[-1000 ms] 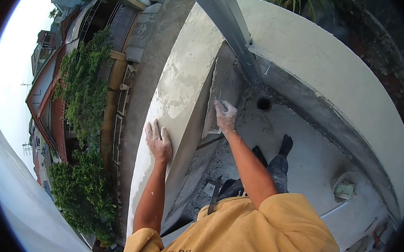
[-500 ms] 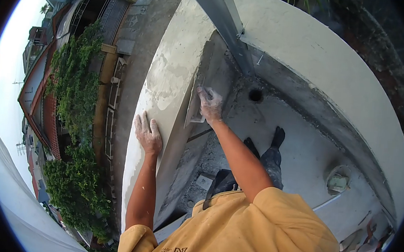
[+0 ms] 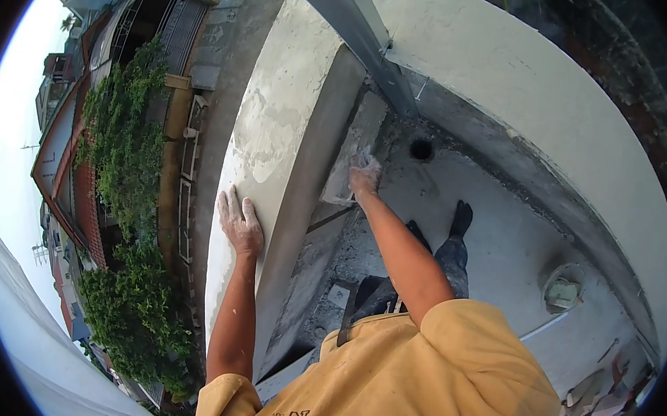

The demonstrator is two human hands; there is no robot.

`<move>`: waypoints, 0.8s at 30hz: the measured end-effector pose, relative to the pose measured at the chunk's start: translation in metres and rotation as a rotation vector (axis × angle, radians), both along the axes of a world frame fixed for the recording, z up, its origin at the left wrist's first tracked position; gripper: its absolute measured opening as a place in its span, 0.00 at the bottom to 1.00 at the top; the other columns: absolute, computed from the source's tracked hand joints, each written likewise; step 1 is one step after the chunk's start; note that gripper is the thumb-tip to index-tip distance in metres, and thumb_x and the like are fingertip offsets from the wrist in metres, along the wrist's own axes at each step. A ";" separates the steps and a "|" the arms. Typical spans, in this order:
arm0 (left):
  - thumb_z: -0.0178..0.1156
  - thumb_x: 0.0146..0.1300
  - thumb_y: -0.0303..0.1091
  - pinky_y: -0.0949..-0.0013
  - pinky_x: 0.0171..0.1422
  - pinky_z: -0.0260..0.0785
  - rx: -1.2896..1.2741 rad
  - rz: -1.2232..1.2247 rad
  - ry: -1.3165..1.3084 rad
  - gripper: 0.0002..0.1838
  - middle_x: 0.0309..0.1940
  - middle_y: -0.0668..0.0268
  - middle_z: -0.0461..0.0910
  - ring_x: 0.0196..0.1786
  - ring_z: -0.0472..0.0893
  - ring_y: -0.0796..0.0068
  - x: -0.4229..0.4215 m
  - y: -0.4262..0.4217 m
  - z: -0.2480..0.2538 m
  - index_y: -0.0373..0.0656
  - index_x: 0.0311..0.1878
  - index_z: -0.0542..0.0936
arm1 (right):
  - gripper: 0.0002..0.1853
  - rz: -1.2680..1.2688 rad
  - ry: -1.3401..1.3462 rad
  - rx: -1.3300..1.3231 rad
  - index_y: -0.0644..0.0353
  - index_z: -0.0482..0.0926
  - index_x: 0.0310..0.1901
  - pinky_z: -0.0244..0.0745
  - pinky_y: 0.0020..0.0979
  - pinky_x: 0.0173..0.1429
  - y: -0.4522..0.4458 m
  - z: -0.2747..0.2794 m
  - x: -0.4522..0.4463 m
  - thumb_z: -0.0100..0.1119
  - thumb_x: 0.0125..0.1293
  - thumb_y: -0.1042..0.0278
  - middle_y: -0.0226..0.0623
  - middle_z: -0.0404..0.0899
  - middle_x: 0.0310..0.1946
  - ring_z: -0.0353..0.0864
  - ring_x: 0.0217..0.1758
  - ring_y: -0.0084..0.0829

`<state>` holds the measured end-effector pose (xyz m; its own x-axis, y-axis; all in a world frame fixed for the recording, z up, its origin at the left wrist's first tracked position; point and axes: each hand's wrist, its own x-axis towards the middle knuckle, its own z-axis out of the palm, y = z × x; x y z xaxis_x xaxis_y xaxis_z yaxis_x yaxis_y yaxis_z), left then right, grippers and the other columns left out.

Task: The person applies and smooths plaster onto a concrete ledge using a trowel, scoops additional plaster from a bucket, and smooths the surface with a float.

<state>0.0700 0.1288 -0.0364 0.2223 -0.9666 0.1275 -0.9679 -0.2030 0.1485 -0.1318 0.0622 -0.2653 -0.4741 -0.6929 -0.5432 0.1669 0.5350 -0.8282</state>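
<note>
My left hand (image 3: 239,223), dusted with white plaster, lies flat with its fingers stretched on the pale top of the parapet wall (image 3: 274,115). Lower down, on the inner side of that wall, my right hand (image 3: 365,176) is closed around the grip of a long grey plastering float (image 3: 362,129). The float's back faces me, and its working face is hidden. Just left of the float runs the wall's inner face (image 3: 319,130), smooth and grey near the edge. Damp, uneven patches mark the wall top ahead of my left hand.
A metal post (image 3: 376,45) rises beyond the float. Near its foot is a round drain hole (image 3: 421,149) in the floor. A bucket (image 3: 562,292) stands to the right, with tools (image 3: 594,400) behind it. Beyond the wall's left side lie trees (image 3: 129,194) and a street.
My right hand has moved the float right, away from the wall's edge, baring more of the inner face. The left hand stays on the wall top. The view has shifted slightly.
</note>
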 end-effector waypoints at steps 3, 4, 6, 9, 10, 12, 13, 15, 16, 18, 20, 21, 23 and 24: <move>0.44 0.72 0.47 0.51 0.75 0.45 0.002 -0.002 -0.001 0.29 0.71 0.43 0.58 0.73 0.57 0.45 -0.002 0.000 0.000 0.41 0.70 0.65 | 0.26 0.048 -0.233 0.172 0.68 0.76 0.54 0.73 0.37 0.45 -0.013 0.039 -0.009 0.64 0.63 0.54 0.52 0.81 0.43 0.80 0.43 0.44; 0.44 0.72 0.47 0.51 0.75 0.45 0.001 -0.002 0.000 0.29 0.71 0.43 0.58 0.73 0.57 0.45 -0.002 -0.001 0.001 0.40 0.70 0.65 | 0.29 0.057 -0.341 0.238 0.70 0.76 0.54 0.74 0.40 0.57 -0.016 0.047 -0.009 0.64 0.61 0.52 0.57 0.81 0.47 0.81 0.53 0.50; 0.45 0.72 0.47 0.51 0.76 0.45 -0.001 0.000 0.002 0.29 0.71 0.43 0.58 0.73 0.57 0.45 -0.001 -0.001 0.000 0.40 0.70 0.65 | 0.24 0.063 -0.168 0.182 0.70 0.77 0.51 0.76 0.36 0.40 -0.017 0.059 -0.004 0.65 0.63 0.56 0.50 0.82 0.42 0.83 0.38 0.41; 0.45 0.72 0.47 0.51 0.76 0.44 -0.004 0.008 0.006 0.29 0.71 0.43 0.58 0.74 0.57 0.45 -0.002 -0.001 0.001 0.40 0.70 0.66 | 0.22 0.107 0.099 0.009 0.70 0.79 0.48 0.78 0.36 0.41 -0.005 0.088 0.001 0.66 0.62 0.58 0.49 0.83 0.41 0.84 0.37 0.41; 0.45 0.72 0.47 0.51 0.76 0.44 -0.006 0.014 0.008 0.29 0.71 0.43 0.58 0.74 0.57 0.45 -0.003 -0.001 0.002 0.40 0.70 0.66 | 0.22 0.130 0.189 -0.067 0.71 0.79 0.48 0.78 0.37 0.46 0.003 0.107 -0.002 0.66 0.62 0.57 0.51 0.83 0.41 0.85 0.41 0.43; 0.46 0.72 0.48 0.51 0.76 0.44 -0.005 0.029 0.025 0.29 0.71 0.43 0.59 0.74 0.56 0.45 -0.006 0.001 0.004 0.40 0.69 0.66 | 0.23 0.141 0.130 -0.255 0.70 0.79 0.49 0.76 0.38 0.52 0.026 0.139 -0.011 0.66 0.62 0.58 0.53 0.83 0.43 0.83 0.47 0.46; 0.46 0.72 0.48 0.51 0.76 0.43 -0.009 0.032 0.035 0.29 0.71 0.43 0.59 0.74 0.56 0.45 -0.007 0.000 0.006 0.40 0.69 0.67 | 0.23 0.143 0.101 -0.352 0.70 0.78 0.50 0.75 0.38 0.55 0.034 0.155 -0.017 0.66 0.62 0.58 0.55 0.82 0.44 0.83 0.50 0.47; 0.46 0.71 0.48 0.51 0.76 0.44 -0.015 0.038 0.028 0.29 0.71 0.43 0.59 0.74 0.56 0.46 -0.006 -0.003 0.005 0.41 0.69 0.67 | 0.23 0.223 0.199 -0.453 0.70 0.78 0.50 0.76 0.38 0.54 0.043 0.178 -0.041 0.66 0.62 0.59 0.56 0.82 0.43 0.83 0.49 0.48; 0.47 0.71 0.48 0.51 0.76 0.44 -0.016 0.048 0.027 0.29 0.71 0.44 0.59 0.74 0.56 0.46 -0.005 0.000 0.005 0.41 0.69 0.67 | 0.22 0.270 0.248 -0.502 0.70 0.78 0.50 0.76 0.38 0.54 0.046 0.189 -0.057 0.66 0.61 0.60 0.56 0.82 0.43 0.83 0.49 0.48; 0.49 0.70 0.48 0.51 0.76 0.43 -0.039 0.057 0.029 0.29 0.70 0.45 0.60 0.74 0.57 0.46 -0.005 0.000 0.005 0.43 0.68 0.68 | 0.21 0.407 0.436 -0.553 0.71 0.78 0.50 0.76 0.44 0.53 0.025 0.217 -0.096 0.61 0.62 0.62 0.59 0.81 0.43 0.81 0.47 0.56; 0.49 0.69 0.48 0.51 0.76 0.43 -0.048 0.065 0.036 0.28 0.70 0.45 0.61 0.74 0.57 0.47 -0.008 0.001 0.007 0.43 0.68 0.69 | 0.20 0.631 0.663 -0.498 0.70 0.78 0.48 0.77 0.46 0.52 -0.010 0.253 -0.125 0.61 0.61 0.62 0.58 0.81 0.40 0.82 0.46 0.55; 0.50 0.69 0.49 0.50 0.76 0.43 -0.061 0.064 0.046 0.28 0.70 0.45 0.61 0.74 0.57 0.47 -0.009 0.001 0.009 0.44 0.67 0.70 | 0.19 0.703 0.783 -0.455 0.69 0.79 0.46 0.77 0.47 0.50 -0.032 0.262 -0.130 0.60 0.61 0.61 0.57 0.82 0.39 0.82 0.44 0.56; 0.51 0.68 0.49 0.50 0.77 0.43 -0.060 0.072 0.053 0.28 0.70 0.45 0.61 0.74 0.57 0.47 -0.009 0.003 0.009 0.44 0.67 0.70 | 0.15 0.807 0.964 -0.405 0.67 0.80 0.40 0.78 0.48 0.49 -0.074 0.270 -0.134 0.57 0.61 0.62 0.56 0.82 0.37 0.82 0.42 0.56; 0.51 0.68 0.49 0.50 0.77 0.44 -0.062 0.069 0.052 0.28 0.70 0.45 0.61 0.74 0.57 0.48 -0.008 0.003 0.009 0.44 0.67 0.70 | 0.13 0.836 1.026 -0.402 0.66 0.80 0.37 0.78 0.48 0.48 -0.094 0.272 -0.135 0.55 0.61 0.63 0.56 0.82 0.36 0.83 0.41 0.56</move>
<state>0.0625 0.1314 -0.0279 0.2962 -0.9394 0.1729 -0.9424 -0.2580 0.2129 -0.2664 -0.0315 0.0063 0.0935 -0.9910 0.0957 -0.8540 -0.1293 -0.5040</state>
